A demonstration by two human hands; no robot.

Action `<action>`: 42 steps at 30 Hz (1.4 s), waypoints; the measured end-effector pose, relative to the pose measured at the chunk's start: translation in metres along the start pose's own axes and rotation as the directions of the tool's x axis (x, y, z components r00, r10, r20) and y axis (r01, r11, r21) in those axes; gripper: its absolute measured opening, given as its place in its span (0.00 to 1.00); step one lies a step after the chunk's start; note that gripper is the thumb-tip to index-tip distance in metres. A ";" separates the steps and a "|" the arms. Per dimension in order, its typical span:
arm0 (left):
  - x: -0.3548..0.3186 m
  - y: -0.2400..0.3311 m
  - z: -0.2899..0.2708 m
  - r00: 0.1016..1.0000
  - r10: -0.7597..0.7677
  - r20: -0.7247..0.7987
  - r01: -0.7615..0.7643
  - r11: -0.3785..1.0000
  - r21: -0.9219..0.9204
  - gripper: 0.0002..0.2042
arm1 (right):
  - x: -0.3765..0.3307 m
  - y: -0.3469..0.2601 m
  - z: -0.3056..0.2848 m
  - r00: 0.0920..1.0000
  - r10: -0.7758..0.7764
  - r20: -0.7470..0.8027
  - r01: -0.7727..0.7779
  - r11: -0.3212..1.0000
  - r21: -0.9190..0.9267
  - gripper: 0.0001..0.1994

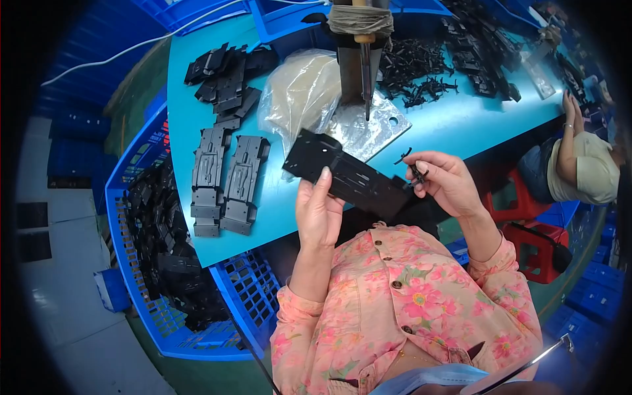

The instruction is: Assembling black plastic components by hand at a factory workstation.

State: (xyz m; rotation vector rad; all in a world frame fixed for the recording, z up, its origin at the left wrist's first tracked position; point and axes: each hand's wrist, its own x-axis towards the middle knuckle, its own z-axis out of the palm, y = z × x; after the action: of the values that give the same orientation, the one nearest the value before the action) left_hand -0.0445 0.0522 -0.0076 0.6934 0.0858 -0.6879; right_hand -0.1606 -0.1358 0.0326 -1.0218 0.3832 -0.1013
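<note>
My left hand grips a long black plastic plate by its near edge, thumb on top. The plate is tilted above the front of the turquoise table. At the plate's right end, my right hand pinches a small black plastic clip-like part between thumb and fingers. Whether that part touches the plate, I cannot tell. Beyond the plate, a thin metal rod points down from a post wrapped in grey cloth. Under its tip lies a shiny metal plate.
Black moulded panels lie on the table at left, beside a clear plastic bag. Small black parts are heaped at the back. A blue crate holds more black pieces. Another person sits at right near red stools.
</note>
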 end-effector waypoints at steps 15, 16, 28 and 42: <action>-0.016 -0.008 0.024 0.973 0.232 0.008 -0.232 0.973 -0.018 0.15 | 0.005 0.053 0.009 0.967 -0.112 -0.228 0.160 0.965 0.206 0.16; -0.019 -0.007 0.026 0.971 0.232 0.054 -0.233 0.972 0.007 0.16 | 0.006 0.050 0.007 0.968 -0.114 -0.223 0.165 0.961 0.223 0.16; -0.008 0.001 0.035 0.747 -0.526 0.407 0.545 0.835 0.077 0.30 | 0.017 0.002 -0.026 0.997 -0.058 -0.052 0.060 0.997 0.047 0.12; -0.002 -0.039 0.036 0.889 -0.309 0.338 0.163 0.903 0.397 0.24 | -0.004 -0.055 -0.012 0.787 -0.556 0.267 0.460 0.240 -0.855 0.07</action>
State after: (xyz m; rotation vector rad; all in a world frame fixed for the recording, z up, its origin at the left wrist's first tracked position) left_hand -0.0753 0.0092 -0.0006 0.8896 -0.3420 -1.0898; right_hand -0.1633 -0.1730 0.0743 -2.2507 0.1291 -0.6102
